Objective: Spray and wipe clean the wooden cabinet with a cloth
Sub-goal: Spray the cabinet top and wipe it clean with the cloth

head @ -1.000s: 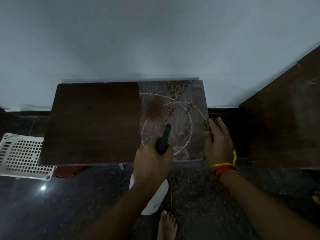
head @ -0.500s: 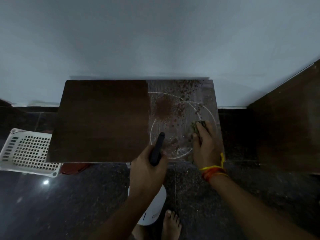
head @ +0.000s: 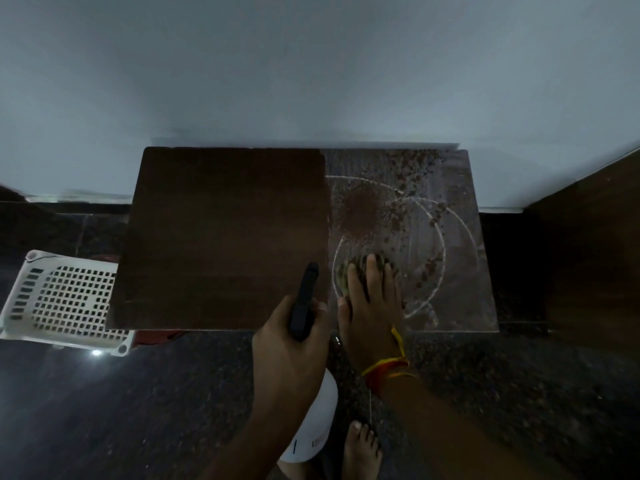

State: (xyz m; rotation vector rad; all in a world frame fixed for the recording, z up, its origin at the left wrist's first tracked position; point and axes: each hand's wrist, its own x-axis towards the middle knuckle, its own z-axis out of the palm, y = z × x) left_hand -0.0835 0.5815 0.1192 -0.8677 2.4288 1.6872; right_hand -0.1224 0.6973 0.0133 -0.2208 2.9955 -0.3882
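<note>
A low wooden cabinet (head: pixel 221 237) stands against the wall. Its left half is dark and even; its right half (head: pixel 450 271) is dusty, with white ring marks and brown wet spots. My right hand (head: pixel 372 303) lies flat on that dusty half near the front, pressing a dark greenish cloth (head: pixel 349 271) under the fingers. My left hand (head: pixel 287 344) grips a spray bottle (head: pixel 313 431) with a white body and a black nozzle head (head: pixel 304 299) that points over the cabinet's front edge.
A white perforated plastic basket (head: pixel 62 299) sits on the dark speckled floor left of the cabinet. A dark wooden panel (head: pixel 595 258) rises on the right. The pale wall is directly behind. My bare foot (head: pixel 362 448) is below.
My right hand has slid the cloth leftward across the dusty half, from the right edge to near the middle seam. The view shifted slightly; the bottle stays in my left hand.
</note>
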